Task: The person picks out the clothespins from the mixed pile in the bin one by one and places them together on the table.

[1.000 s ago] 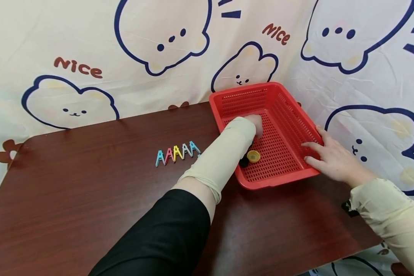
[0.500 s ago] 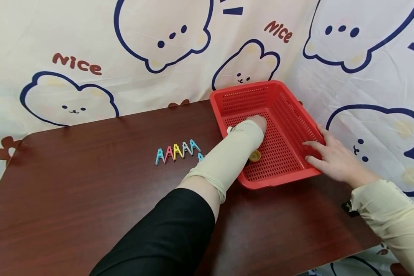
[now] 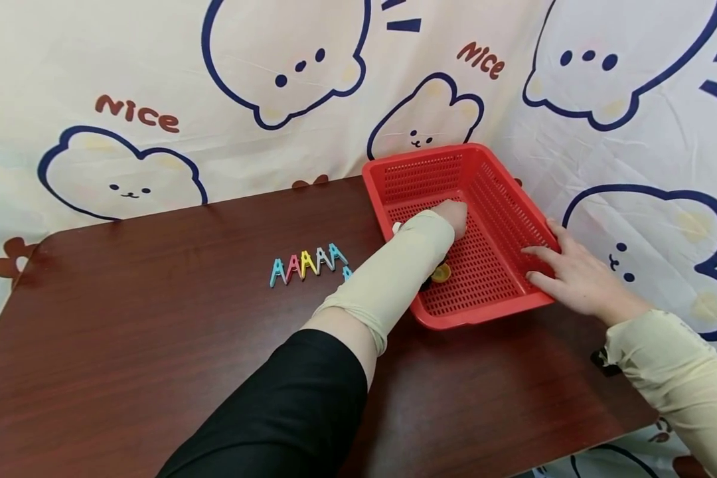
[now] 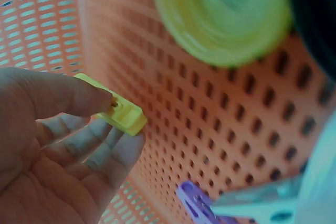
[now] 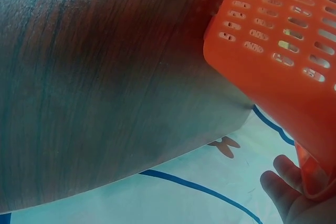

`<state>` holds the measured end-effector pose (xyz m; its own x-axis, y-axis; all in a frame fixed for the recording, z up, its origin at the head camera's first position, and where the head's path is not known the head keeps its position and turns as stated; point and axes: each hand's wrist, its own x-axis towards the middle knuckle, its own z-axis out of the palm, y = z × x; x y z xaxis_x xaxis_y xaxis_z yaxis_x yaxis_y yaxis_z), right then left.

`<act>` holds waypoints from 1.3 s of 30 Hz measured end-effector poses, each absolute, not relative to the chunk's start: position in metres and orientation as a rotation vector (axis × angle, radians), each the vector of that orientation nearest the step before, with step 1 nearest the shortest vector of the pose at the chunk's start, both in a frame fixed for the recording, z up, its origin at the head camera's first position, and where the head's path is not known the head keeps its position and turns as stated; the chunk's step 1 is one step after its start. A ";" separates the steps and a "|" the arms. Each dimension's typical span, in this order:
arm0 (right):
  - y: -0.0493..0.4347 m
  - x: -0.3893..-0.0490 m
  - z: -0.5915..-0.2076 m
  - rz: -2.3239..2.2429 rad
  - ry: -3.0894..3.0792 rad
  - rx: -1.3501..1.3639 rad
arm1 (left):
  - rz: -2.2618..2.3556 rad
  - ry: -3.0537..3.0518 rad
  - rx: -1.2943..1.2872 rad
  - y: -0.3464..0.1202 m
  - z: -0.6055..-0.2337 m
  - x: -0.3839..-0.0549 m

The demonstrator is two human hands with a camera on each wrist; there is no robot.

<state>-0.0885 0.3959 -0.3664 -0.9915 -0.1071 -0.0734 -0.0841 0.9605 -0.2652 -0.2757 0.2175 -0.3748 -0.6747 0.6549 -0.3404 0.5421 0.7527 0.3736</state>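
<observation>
My left hand [image 3: 454, 216] reaches into the red plastic basket [image 3: 478, 317]. In the left wrist view its thumb and fingers pinch a yellow clothespin [image 4: 127, 117]; the head view hides it behind the hand. Below in that wrist view lie a purple clothespin [image 4: 195, 203] and a pale one [image 4: 257, 204] on the basket floor. My right hand [image 3: 579, 272] grips the basket's right rim, with fingers on both sides of the wall. On the table, a row of clothespins [image 3: 307, 264] in blue, pink, yellow and white stands side by side; another blue clothespin [image 3: 347, 273] is partly covered by my left sleeve.
A yellow round lid-like piece [image 4: 223, 19] and a black round thing [image 4: 321, 19] are also in the basket. A white object [image 3: 396, 228] shows at its left wall. The brown table [image 3: 185, 318] meets a printed cloth [image 3: 311, 153] behind and at the right.
Inside the basket my left hand has shifted slightly right, uncovering the white object and the extra blue clothespin. The right hand stays on the rim.
</observation>
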 end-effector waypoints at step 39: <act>0.394 -0.088 -0.361 -0.394 2.963 -0.135 | 1.747 1.413 0.320 0.172 -0.339 -0.282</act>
<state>-0.0876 0.3942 -0.3608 -0.9849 -0.1086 -0.1351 -0.0695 0.9614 -0.2663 -0.2823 0.1715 -0.3388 -0.6110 0.7332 -0.2983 -0.4449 -0.0064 0.8956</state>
